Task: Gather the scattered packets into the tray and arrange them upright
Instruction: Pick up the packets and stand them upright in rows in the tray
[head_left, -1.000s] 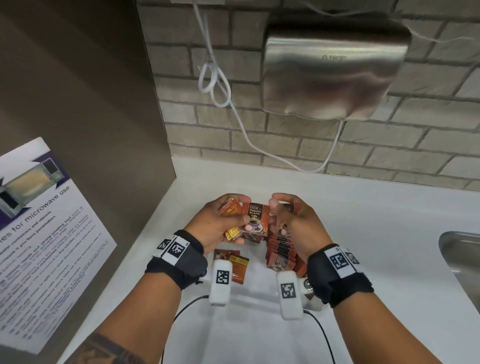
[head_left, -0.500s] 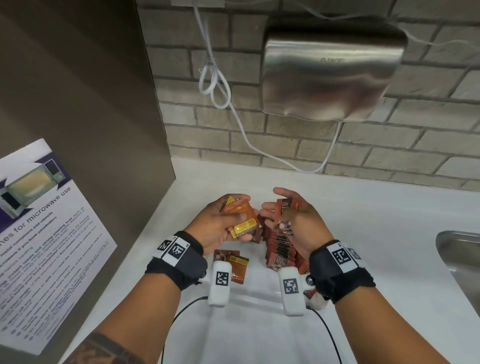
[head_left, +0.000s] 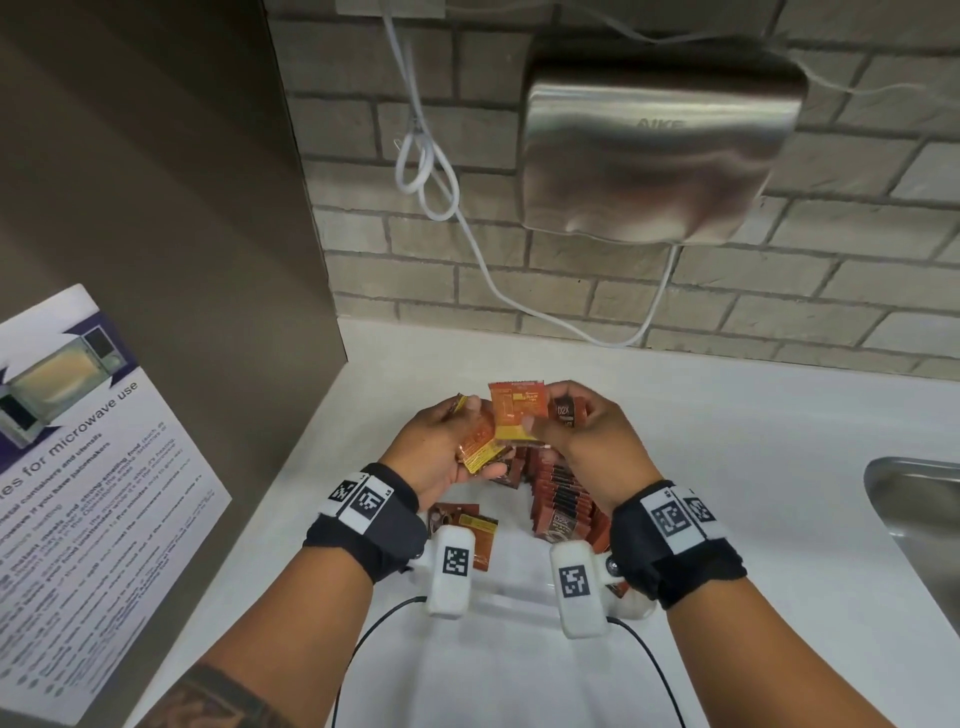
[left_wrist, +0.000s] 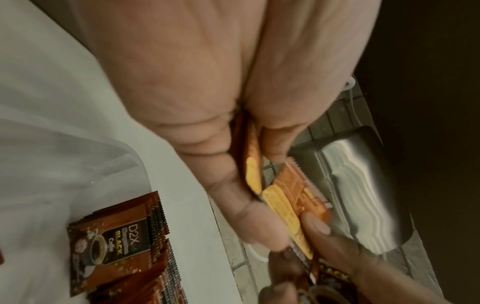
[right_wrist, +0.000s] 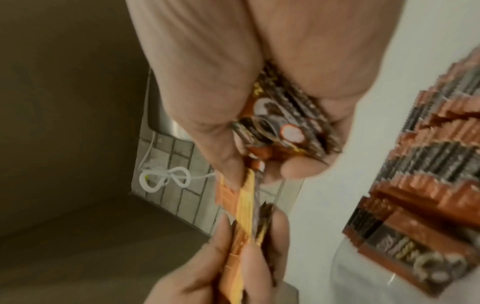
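Observation:
Both hands are raised above the clear tray (head_left: 511, 595). My left hand (head_left: 467, 431) grips a small bunch of orange packets (head_left: 475, 444), seen edge-on in the left wrist view (left_wrist: 253, 164). My right hand (head_left: 545, 421) pinches one orange-and-yellow packet (head_left: 519, 410) by thumb and finger, and its curled fingers hold dark brown coffee packets (right_wrist: 280, 127). The two hands nearly touch at that packet (right_wrist: 245, 195). A row of brown packets (head_left: 563, 501) stands upright along the tray's right side. Two packets (head_left: 467, 525) lie flat at its left.
The tray sits on a white counter (head_left: 727, 467). A brown panel with a microwave notice (head_left: 88, 467) closes the left side. A steel sink (head_left: 919, 509) is at the right edge. A steel hand dryer (head_left: 660, 150) and its white cord (head_left: 431, 176) hang on the brick wall behind.
A packet with its black-coffee face showing was between the hands; now the right hand pinches an orange-and-yellow packet held upright between them. Both hands stayed above the tray.

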